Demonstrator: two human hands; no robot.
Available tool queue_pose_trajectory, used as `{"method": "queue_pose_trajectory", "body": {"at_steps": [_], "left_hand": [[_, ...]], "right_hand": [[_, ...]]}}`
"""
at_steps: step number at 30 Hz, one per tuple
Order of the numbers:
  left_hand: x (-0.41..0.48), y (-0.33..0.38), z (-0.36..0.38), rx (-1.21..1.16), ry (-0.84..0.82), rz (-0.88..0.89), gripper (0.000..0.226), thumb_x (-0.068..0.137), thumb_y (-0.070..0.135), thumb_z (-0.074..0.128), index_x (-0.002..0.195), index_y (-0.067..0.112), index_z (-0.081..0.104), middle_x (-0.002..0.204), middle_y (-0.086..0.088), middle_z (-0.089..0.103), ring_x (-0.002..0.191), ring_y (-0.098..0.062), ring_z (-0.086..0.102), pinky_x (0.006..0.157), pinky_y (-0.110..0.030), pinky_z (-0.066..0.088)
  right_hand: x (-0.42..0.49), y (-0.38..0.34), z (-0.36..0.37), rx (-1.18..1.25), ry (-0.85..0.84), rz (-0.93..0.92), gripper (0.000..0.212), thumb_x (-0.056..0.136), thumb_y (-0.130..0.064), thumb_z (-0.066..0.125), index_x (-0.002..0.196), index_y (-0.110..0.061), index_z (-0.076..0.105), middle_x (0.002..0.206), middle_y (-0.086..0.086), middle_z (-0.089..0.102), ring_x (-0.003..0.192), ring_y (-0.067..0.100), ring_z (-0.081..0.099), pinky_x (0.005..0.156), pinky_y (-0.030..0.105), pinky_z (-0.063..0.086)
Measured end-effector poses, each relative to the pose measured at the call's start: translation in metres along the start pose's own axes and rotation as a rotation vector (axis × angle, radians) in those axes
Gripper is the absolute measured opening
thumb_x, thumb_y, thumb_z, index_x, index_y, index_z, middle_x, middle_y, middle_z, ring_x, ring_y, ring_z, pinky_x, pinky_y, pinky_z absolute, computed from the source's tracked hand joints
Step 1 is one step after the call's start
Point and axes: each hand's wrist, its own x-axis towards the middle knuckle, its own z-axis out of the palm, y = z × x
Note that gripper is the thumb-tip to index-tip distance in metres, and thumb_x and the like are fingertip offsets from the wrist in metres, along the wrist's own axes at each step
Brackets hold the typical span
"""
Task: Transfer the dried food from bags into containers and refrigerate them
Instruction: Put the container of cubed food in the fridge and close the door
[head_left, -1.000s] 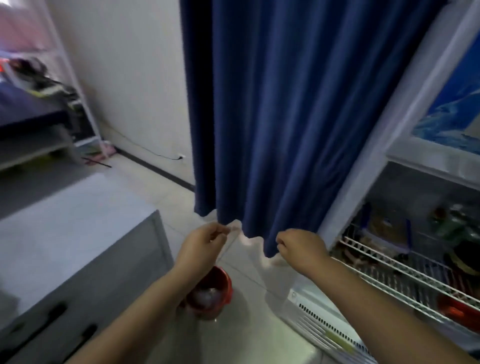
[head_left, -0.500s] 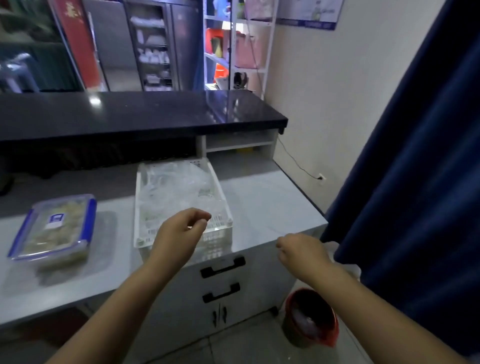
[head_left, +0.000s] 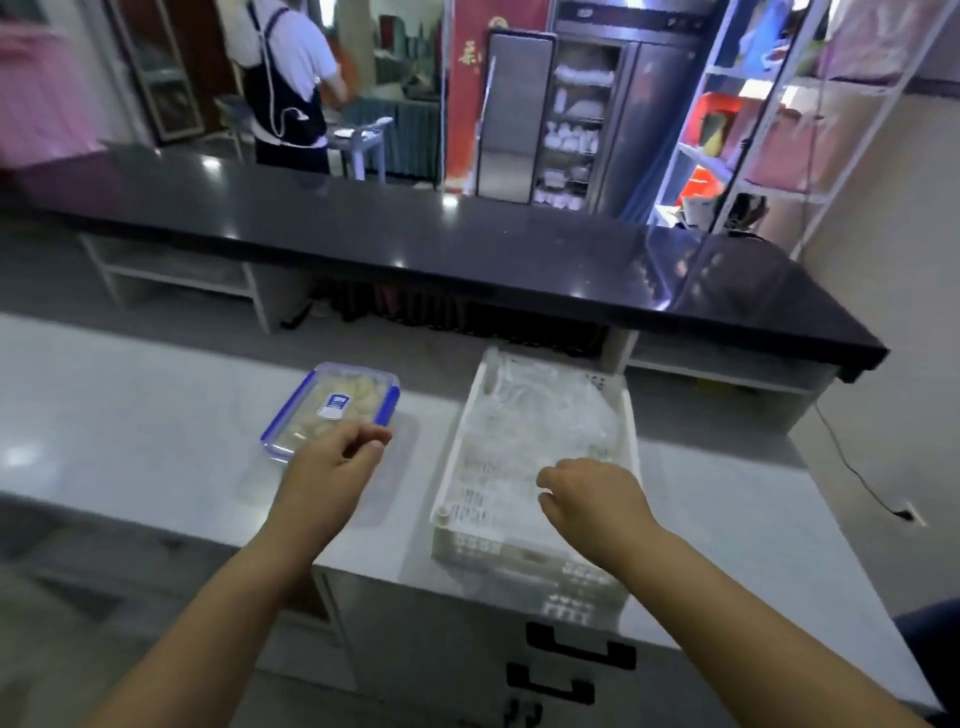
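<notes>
Left hand and right hand loosely curled, empty. Box just beyond left hand; a one-handed edge grab could tilt it.

Commercial kitchen/food shop: long black service counter, steel upright fridge w/ stocked shelves, aproned worker behind, white prep counter.

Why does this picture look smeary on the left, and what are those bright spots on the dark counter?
Head view: motion blur streaks the far left edge; head view: glints on the black counter look like reflected lamps; head view: the lidded container, left hand and right hand are fairly sharp.
</notes>
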Motion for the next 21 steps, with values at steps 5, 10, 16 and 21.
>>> {"method": "queue_pose_trajectory", "body": {"at_steps": [5,10,16,21], "left_hand": [[0.006,-0.025,-0.031,0.002,0.142,-0.119,0.022,0.089,0.01,0.056,0.087,0.028,0.068,0.092,0.011,0.068,0.087,-0.003,0.061,0.067,-0.018,0.043],[0.024,-0.052,-0.063,-0.001,0.234,-0.212,0.024,0.089,0.009,0.056,0.083,0.03,0.067,0.085,0.01,0.069,0.08,-0.005,0.061,0.066,-0.018,0.044],[0.078,-0.088,-0.095,0.039,0.155,-0.201,0.024,0.089,0.011,0.054,0.082,0.032,0.064,0.087,0.014,0.067,0.084,-0.002,0.061,0.071,-0.018,0.047],[0.131,-0.134,-0.117,0.121,-0.004,-0.224,0.016,0.091,0.016,0.054,0.1,0.025,0.064,0.096,0.01,0.065,0.091,-0.006,0.06,0.073,-0.019,0.046]], "right_hand": [[0.057,-0.013,0.003,0.013,0.015,-0.144,0.027,0.096,-0.027,0.037,0.098,-0.014,0.061,0.086,0.003,0.062,0.077,0.025,0.058,0.06,0.03,0.042],[0.108,-0.055,0.011,0.011,0.018,-0.249,0.028,0.095,-0.025,0.036,0.094,-0.014,0.062,0.089,0.005,0.065,0.081,0.026,0.06,0.06,0.028,0.038],[0.167,-0.103,0.032,0.051,-0.013,-0.168,0.027,0.095,-0.027,0.036,0.099,-0.016,0.06,0.091,0.003,0.064,0.083,0.022,0.059,0.061,0.028,0.04],[0.196,-0.142,0.053,0.199,-0.083,0.084,0.031,0.095,-0.039,0.039,0.113,-0.021,0.056,0.106,-0.001,0.066,0.091,0.017,0.062,0.073,0.029,0.05]]}}
